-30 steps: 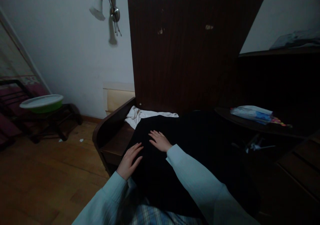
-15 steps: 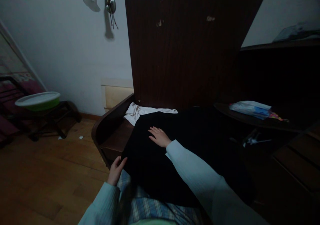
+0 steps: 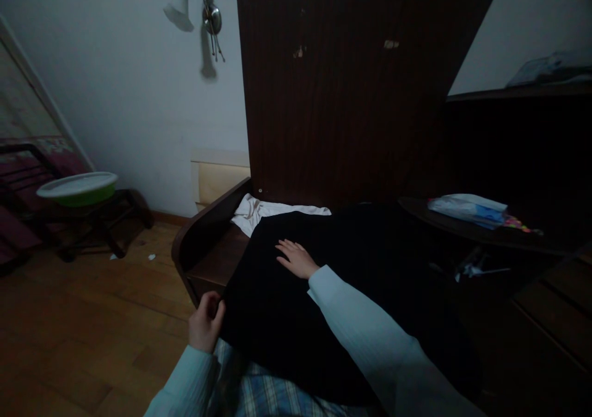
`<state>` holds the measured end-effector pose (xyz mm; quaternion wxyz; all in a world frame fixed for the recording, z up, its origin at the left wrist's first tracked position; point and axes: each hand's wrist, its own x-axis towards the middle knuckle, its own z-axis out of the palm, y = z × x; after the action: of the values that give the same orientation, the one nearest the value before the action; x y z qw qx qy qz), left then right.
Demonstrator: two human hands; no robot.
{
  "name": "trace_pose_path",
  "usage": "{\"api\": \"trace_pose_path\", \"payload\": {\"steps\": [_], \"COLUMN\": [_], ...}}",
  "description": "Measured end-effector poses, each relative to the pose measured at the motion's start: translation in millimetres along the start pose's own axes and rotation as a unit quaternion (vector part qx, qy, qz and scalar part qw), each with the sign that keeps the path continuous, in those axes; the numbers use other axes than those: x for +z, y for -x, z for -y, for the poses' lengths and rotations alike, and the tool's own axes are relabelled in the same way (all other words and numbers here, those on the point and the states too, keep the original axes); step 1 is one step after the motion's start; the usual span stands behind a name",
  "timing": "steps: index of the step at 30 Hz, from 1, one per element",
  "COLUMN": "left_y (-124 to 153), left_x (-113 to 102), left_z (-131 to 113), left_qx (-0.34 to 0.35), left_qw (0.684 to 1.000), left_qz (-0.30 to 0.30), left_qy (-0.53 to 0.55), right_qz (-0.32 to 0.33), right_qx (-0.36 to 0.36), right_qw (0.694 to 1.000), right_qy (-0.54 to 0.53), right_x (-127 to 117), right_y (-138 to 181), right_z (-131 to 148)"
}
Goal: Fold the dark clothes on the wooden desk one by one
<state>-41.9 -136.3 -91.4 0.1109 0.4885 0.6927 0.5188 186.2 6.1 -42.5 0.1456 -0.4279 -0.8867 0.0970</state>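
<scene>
A wide black cloth (image 3: 277, 312) lies spread over a dark wooden bench-like surface (image 3: 217, 258), its near part hanging towards my lap. What kind of cloth it is, I cannot make out in the dim light. At its left edge my left hand (image 3: 206, 323) is closed, thumb and fingers pinching the border. Flat on top of the cloth rests my right hand (image 3: 296, 259), palm down with the fingers stretched out. Behind the cloth, a crumpled white cloth (image 3: 250, 214) lies along the back panel, partly covered by the black one.
A raised curved side (image 3: 185, 244) bounds the surface at left. On a dark shelf (image 3: 416, 210) at right lies a blue-and-white plastic packet (image 3: 467, 208). A green basin (image 3: 83, 198) sits on a low chair. A lamp (image 3: 179, 7) hangs on the wall.
My left hand has drawn the cloth's edge slightly left and down, its fingers now more curled. The right hand stays flat in place. The view has tilted a little.
</scene>
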Motion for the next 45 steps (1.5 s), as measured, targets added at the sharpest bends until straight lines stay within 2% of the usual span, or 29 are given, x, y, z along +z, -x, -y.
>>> {"api": "trace_pose_path", "payload": {"steps": [4, 10, 13, 17, 19, 22, 29, 32, 38, 45], "left_y": [-0.9, -21.3, -31.8, -39.6, -41.3, -41.4, -35.6, -35.1, -37.6, -47.9], "left_x": [5.8, 11.3, 11.2, 8.5, 6.8, 5.5, 6.2, 5.9, 3.2, 2.3], "left_z": [0.0, -8.0, -12.8, -17.6, -19.3, -19.6, -16.8, -18.9, -27.1, -52.1], "left_qx": [0.031, 0.188, 0.245, 0.282, 0.288, 0.29, 0.278, 0.258, 0.231, 0.224], "left_qw": [0.997, 0.974, 0.957, 0.934, 0.926, 0.922, 0.935, 0.939, 0.926, 0.895], "left_qz": [0.014, -0.022, 0.009, 0.088, 0.111, 0.114, 0.065, 0.062, 0.094, 0.158], "left_qy": [-0.072, -0.126, -0.157, -0.199, -0.217, -0.227, -0.212, -0.219, -0.284, -0.352], "right_qz": [0.004, -0.002, -0.005, -0.016, -0.023, -0.026, -0.033, -0.047, -0.066, -0.066], "right_qx": [0.0, 0.0, -0.001, 0.001, 0.001, 0.003, 0.009, 0.009, 0.024, 0.037], "right_qw": [1.0, 1.0, 1.0, 1.0, 1.0, 1.0, 0.999, 0.999, 0.998, 0.997], "right_qy": [0.009, 0.016, 0.012, 0.003, -0.003, -0.009, -0.014, -0.016, -0.002, -0.002], "right_x": [1.7, 2.7, 1.8, 0.6, 0.4, 0.4, 0.5, 0.6, 1.0, 0.9], "right_y": [-1.0, -1.3, -0.5, 0.6, 0.9, 0.9, 1.2, 1.5, 1.3, 1.2], "right_z": [-0.2, 0.2, 0.7, 0.7, 0.2, -0.5, 0.1, 0.2, 0.5, 1.7]}}
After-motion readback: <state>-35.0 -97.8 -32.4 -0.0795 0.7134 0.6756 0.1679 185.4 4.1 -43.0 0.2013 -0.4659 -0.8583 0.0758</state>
